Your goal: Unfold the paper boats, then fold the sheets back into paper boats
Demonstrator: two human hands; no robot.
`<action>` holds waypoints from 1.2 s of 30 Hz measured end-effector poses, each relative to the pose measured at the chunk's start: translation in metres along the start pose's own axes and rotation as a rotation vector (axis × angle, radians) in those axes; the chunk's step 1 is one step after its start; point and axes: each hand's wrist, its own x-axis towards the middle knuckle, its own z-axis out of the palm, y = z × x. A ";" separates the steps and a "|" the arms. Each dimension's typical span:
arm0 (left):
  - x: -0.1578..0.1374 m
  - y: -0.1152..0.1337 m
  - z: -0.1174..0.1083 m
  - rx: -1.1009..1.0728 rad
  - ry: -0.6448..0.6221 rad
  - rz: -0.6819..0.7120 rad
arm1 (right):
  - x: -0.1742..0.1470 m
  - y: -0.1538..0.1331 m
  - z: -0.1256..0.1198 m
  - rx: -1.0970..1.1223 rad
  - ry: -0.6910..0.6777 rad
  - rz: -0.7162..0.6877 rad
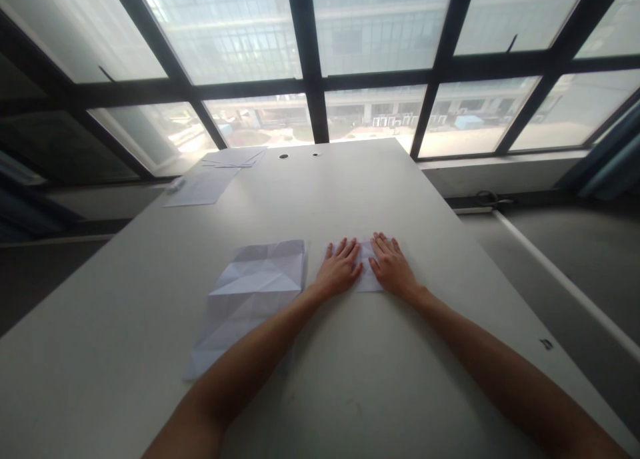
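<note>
Both palms press on a small piece of white paper (369, 280) on the table. My left hand (340, 267) lies flat over its left part, fingers stretched and a little apart. Over the right part rests my right hand (393, 266), also flat with fingers extended. Between the two thumbs a strip of the paper shows; the rest is hidden under the hands. To the left, a larger creased sheet of white paper (255, 292) lies partly under my left forearm, its fold lines forming squares and triangles.
The white table (360, 199) reaches toward large windows. More paper sheets (200, 186) lie at its far left edge, with a small pale object (176, 184) beside them. Near the far edge are two round holes (284, 156). A small dark mark (546, 344) sits near the right edge.
</note>
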 end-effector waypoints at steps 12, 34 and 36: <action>0.001 -0.001 0.002 0.007 -0.009 0.005 | 0.000 -0.004 0.005 0.067 -0.174 -0.122; 0.000 0.002 0.000 0.030 -0.010 0.007 | 0.005 0.016 0.012 0.021 0.041 0.281; 0.000 0.002 0.000 0.026 -0.008 -0.006 | 0.005 0.017 0.012 0.061 0.091 0.290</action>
